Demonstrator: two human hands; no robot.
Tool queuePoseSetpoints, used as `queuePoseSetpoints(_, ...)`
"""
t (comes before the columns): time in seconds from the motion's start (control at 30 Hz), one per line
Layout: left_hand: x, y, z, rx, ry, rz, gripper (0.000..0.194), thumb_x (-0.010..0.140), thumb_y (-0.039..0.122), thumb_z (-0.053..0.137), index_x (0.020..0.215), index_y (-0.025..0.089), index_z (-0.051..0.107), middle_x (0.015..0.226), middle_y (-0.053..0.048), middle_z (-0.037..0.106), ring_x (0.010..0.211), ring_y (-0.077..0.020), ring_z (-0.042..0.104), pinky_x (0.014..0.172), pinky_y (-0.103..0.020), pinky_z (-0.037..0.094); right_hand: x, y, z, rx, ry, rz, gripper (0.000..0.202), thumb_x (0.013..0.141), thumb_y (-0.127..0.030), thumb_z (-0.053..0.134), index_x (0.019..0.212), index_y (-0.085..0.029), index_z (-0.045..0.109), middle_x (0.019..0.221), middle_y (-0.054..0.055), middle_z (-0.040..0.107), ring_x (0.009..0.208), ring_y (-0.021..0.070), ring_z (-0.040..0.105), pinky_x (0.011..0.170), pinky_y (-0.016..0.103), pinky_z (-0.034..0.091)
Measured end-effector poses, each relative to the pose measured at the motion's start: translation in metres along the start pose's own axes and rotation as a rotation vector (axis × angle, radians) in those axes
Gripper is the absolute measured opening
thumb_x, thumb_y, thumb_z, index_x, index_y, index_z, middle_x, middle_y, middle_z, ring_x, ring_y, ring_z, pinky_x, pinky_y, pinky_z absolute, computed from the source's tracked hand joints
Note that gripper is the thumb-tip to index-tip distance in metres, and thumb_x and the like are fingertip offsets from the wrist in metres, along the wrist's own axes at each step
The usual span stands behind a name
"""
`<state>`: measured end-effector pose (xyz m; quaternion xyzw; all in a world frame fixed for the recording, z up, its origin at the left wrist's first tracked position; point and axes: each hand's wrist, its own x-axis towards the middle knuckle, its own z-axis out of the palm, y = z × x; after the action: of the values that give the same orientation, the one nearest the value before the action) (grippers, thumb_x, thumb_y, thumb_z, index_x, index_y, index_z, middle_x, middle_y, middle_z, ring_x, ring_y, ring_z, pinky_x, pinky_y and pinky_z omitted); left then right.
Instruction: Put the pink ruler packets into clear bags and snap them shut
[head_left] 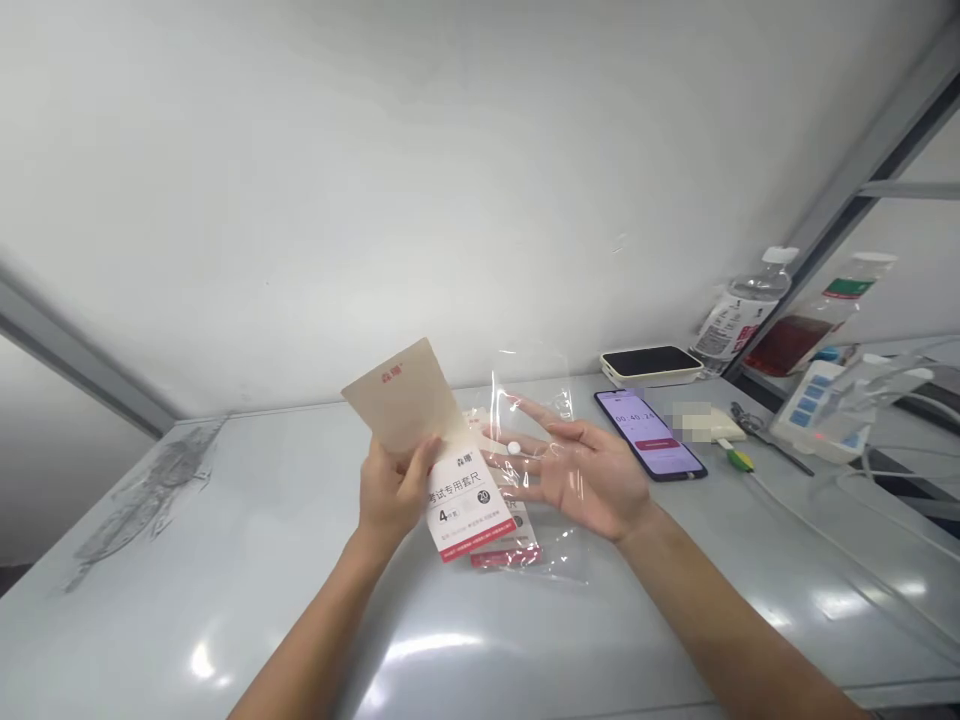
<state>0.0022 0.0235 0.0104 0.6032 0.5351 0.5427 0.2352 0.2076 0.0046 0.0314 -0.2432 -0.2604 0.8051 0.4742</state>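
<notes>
My left hand (397, 490) is closed on a folded packaging card (472, 500), pinching it at the fold with the thumb in front. The card's upper flap is plain beige, and its lower part is white with black print and a red strip. Just right of it, my right hand (585, 470) has its fingers stretched and spread toward the card. A clear plastic pouch (559, 550) with a white snap button overlaps those fingers; I cannot tell whether they are inside it or behind it. Beneath the held card, a second similar card (510, 550) shows partly, seen through the pouch.
At right, a phone (651, 435) displaying a timer lies near another dark-screened device (652, 362). Behind stand a clear bottle (746, 310) and a bottle of red liquid (817, 315). A power strip (825, 405) and white cables (825, 530) occupy the grey table's (247, 540) right side.
</notes>
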Motion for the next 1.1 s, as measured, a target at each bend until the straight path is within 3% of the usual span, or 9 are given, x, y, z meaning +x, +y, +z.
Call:
queuePoseSetpoints(0.27, 0.005, -0.003, -0.005, 0.104, 0.111, 0.062, 0.024, 0.074, 0.035, 0.057, 0.085, 0.016, 0.05, 0.071, -0.003, 0.061, 0.061, -0.0153, 0.06, 0.048, -0.023, 0.043, -0.001, -0.003, -0.003, 0.048, -0.07, 0.017, 0.054, 0.081, -0.028, 0.033, 0.135, -0.031, 0.028, 0.119, 0.008, 0.056, 0.107, 0.0288, 0.054, 0.09, 0.056, 0.036)
queuePoseSetpoints(0.57, 0.007, -0.001, -0.007, 0.157, 0.142, 0.062, 0.026, 0.073, 0.038, 0.058, 0.085, 0.016, 0.051, 0.069, -0.001, 0.062, 0.058, -0.0138, 0.058, 0.047, -0.022, 0.041, -0.001, -0.003, -0.001, 0.014, -0.058, 0.033, 0.057, 0.08, -0.029, 0.033, 0.136, -0.029, 0.025, 0.115, 0.01, 0.058, 0.103, 0.0281, 0.056, 0.086, 0.055, 0.037)
queuePoseSetpoints(0.7, -0.002, 0.004, 0.0, 0.102, 0.033, 0.009, 0.026, 0.073, 0.037, 0.059, 0.086, 0.016, 0.051, 0.069, -0.001, 0.062, 0.057, -0.0125, 0.056, 0.046, -0.021, 0.041, 0.001, 0.003, 0.001, 0.012, -0.036, 0.02, 0.055, 0.081, -0.029, 0.034, 0.136, -0.028, 0.028, 0.111, 0.01, 0.06, 0.096, 0.0253, 0.059, 0.086, 0.051, 0.039)
queuePoseSetpoints(0.9, -0.013, 0.006, 0.01, -0.17, -0.275, -0.194, 0.026, 0.076, 0.04, 0.054, 0.084, 0.014, 0.055, 0.074, -0.004, 0.064, 0.061, -0.014, 0.058, 0.048, -0.022, 0.043, 0.004, 0.012, 0.002, 0.043, -0.034, 0.002, 0.051, 0.081, -0.028, 0.038, 0.132, -0.03, 0.037, 0.091, 0.005, 0.065, 0.078, 0.0199, 0.06, 0.077, 0.041, 0.044)
queuePoseSetpoints(1.1, -0.011, 0.004, 0.01, -0.304, -0.364, -0.284, 0.029, 0.079, 0.043, 0.05, 0.083, 0.014, 0.056, 0.067, -0.002, 0.062, 0.055, -0.0125, 0.056, 0.047, -0.022, 0.043, 0.003, 0.014, 0.002, -0.011, -0.007, -0.019, 0.047, 0.083, -0.028, 0.037, 0.13, -0.028, 0.039, 0.088, 0.004, 0.064, 0.071, 0.0171, 0.059, 0.071, 0.036, 0.045)
